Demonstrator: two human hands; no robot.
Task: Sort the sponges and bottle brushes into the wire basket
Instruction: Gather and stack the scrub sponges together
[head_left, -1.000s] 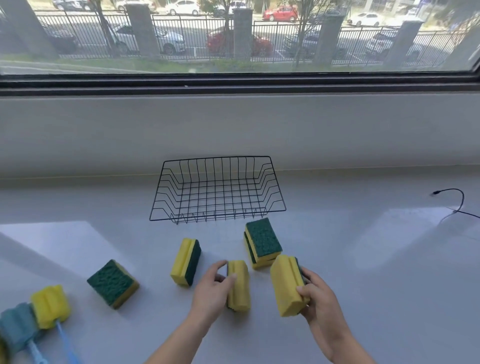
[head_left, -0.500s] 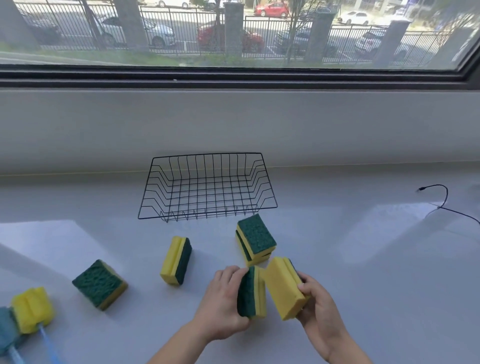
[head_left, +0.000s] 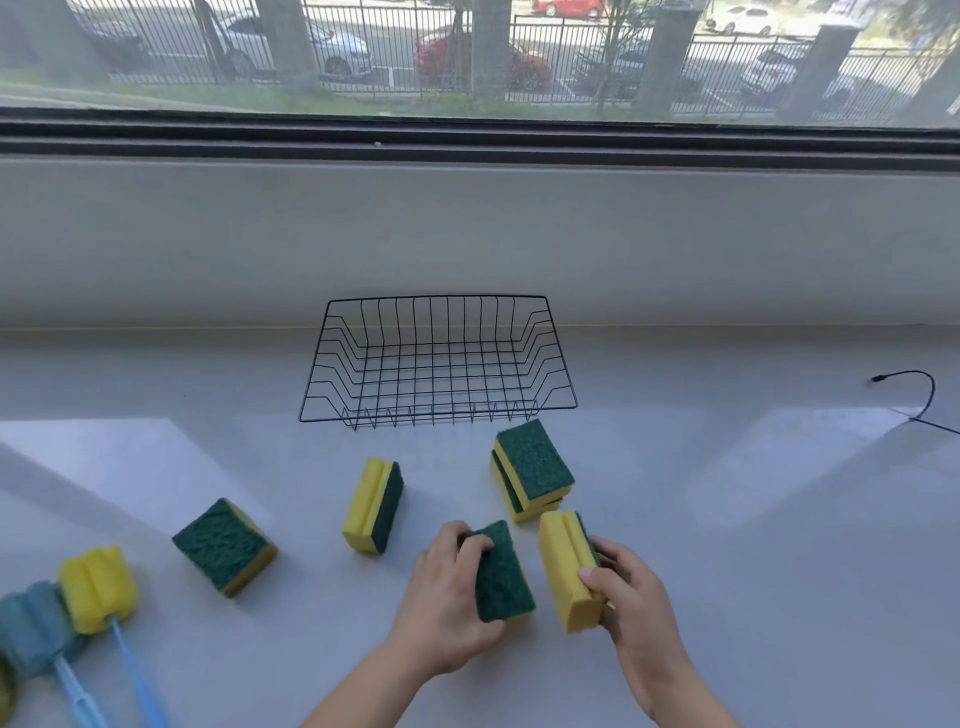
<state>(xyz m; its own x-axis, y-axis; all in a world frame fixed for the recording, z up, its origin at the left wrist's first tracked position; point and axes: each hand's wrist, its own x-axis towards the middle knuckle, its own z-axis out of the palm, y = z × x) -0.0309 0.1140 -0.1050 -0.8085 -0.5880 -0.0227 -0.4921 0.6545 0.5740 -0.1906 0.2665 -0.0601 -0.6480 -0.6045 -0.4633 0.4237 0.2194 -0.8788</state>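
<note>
Left hand (head_left: 447, 597): grips the green sponge (head_left: 501, 577), scouring face up, fingers curled over its far end.
Right hand (head_left: 634, 608): grips the yellow sponge (head_left: 566, 571), foam side showing, just beside the green one.
Basket (head_left: 436, 296): black wire, on the counter (head_left: 727, 519) behind every sponge, near the wall under the window.
Lying loose: a stack (head_left: 532, 470) of 2 just behind the hands; an upright sponge (head_left: 374, 506) to its left; a tilted sponge (head_left: 223, 545) farther left.
Left edge: yellow brush (head_left: 96, 590) and blue-grey brush (head_left: 31, 629), heads together.
Far right: black cable (head_left: 919, 395).
</note>
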